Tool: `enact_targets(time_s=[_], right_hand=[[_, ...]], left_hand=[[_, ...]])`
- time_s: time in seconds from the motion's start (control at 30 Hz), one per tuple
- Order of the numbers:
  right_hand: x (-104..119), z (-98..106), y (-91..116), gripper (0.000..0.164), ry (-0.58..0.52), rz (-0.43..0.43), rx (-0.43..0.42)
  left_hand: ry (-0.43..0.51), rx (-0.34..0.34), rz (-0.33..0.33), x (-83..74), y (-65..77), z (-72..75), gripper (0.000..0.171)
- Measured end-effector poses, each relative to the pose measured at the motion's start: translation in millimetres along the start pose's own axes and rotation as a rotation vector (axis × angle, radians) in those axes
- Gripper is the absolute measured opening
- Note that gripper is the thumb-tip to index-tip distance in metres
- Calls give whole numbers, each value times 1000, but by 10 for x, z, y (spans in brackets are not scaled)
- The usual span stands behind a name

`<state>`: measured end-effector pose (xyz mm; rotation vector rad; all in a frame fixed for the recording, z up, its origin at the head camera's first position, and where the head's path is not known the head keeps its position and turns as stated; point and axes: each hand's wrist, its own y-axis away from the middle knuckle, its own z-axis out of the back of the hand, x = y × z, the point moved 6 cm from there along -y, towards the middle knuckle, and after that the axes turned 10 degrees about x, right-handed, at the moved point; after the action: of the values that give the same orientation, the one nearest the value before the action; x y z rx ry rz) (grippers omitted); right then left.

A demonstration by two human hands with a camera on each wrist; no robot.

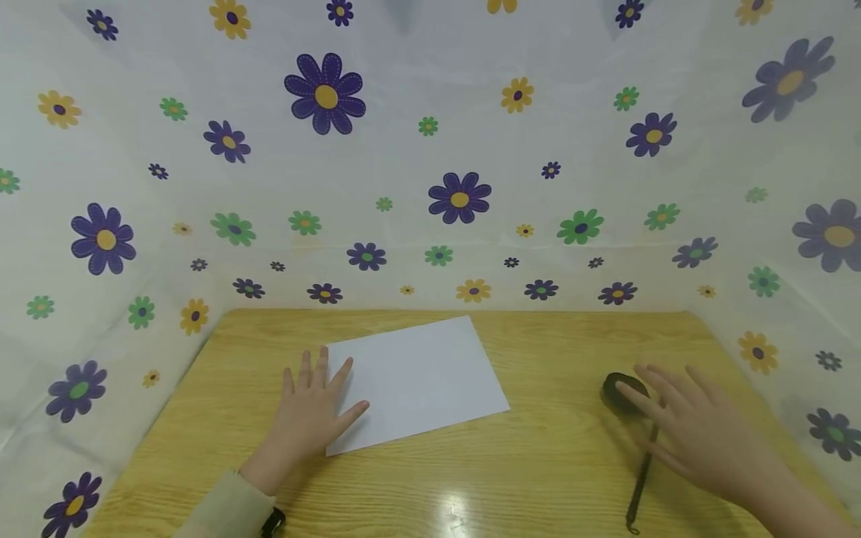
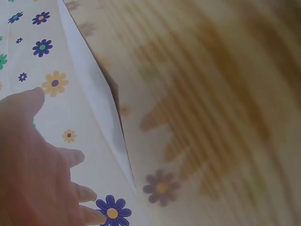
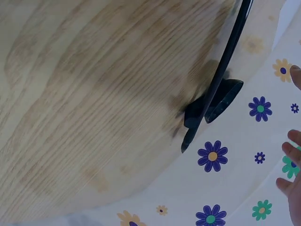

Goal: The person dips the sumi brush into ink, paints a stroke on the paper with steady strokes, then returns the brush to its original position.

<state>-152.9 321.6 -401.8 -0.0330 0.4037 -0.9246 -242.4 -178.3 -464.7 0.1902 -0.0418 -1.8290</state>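
Observation:
A white sheet of paper [image 1: 424,381] lies at a slant on the wooden table. My left hand [image 1: 312,411] is over its left edge, fingers spread and straight; whether they touch the paper I cannot tell. On the right lies a black ladle-like utensil [image 1: 642,478], with a round, dark head and a long thin handle that ends in a small hook. Over its head and upper handle is my right hand [image 1: 706,426], fingers extended and hiding part of it. In the right wrist view, the fingers [image 3: 294,150] appear apart from the utensil [image 3: 221,89].
The glossy wooden table [image 1: 538,478] reflects light near its front. A white cloth with purple, green and yellow flowers [image 1: 403,164] stands around the back and both sides. By the left sleeve [image 1: 232,508] a small black item [image 1: 272,521] shows.

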Motion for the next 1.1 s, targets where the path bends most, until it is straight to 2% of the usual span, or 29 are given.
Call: enact_targets(time_s=[0.33,0.43,0.6,0.67,0.73,0.87,1.03,1.1], right_hand=[[46,0,96,77,-10,151,-22],[53,-26,124,59,-11,170,-5],[101,-95,175,81,-25,215,-5],[130,-128,187,74,-46,237,-27],[154,-165,197,59,-61,246,-49],[202,-216,216,45,-93,239,-83],[272,-266,237,64,-101,240,-125],[292,-290,252,64,-100,256,-147]], left_hand=[[-16,24,-31,-8,-20,-68,78],[-13,35,-38,2,-38,-98,78],[-22,75,-59,7,-78,-155,79],[-22,90,-67,4,-87,-170,79],[-26,107,-67,7,-95,-191,80],[-32,135,-57,23,-99,-225,81],[-21,159,-55,18,-105,-239,83],[-22,169,-55,10,-107,-238,83]])
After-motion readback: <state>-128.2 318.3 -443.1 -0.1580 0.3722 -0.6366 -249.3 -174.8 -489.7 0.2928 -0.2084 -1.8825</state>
